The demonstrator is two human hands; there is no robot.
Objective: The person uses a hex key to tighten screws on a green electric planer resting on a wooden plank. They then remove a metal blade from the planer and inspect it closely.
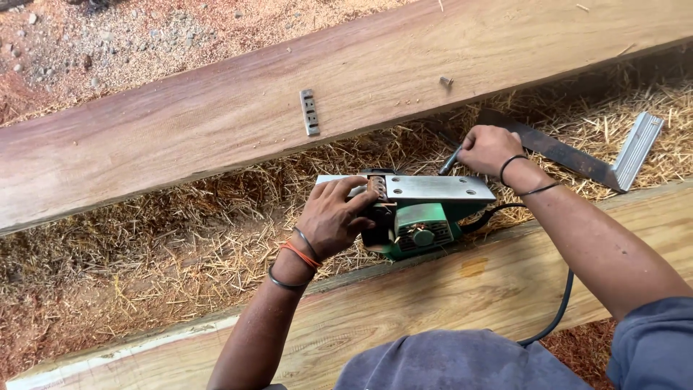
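A green electric hand planer [419,224] lies upside down on the near timber beam [447,296], its metal sole plate [437,188] facing up. My left hand [333,217] grips the planer's front end beside the cutter drum. My right hand [487,148] is closed around a small dark tool [449,162] just beyond the sole plate's far edge. A narrow metal planer blade plate [309,112] with holes and a small bolt [446,82] rest on the far, reddish beam [216,115].
Wood shavings [180,238] fill the gap between the two beams. A metal try square [592,162] lies on the shavings at the right. The planer's black cord [556,310] runs down over the near beam. Gravel and sawdust lie beyond the far beam.
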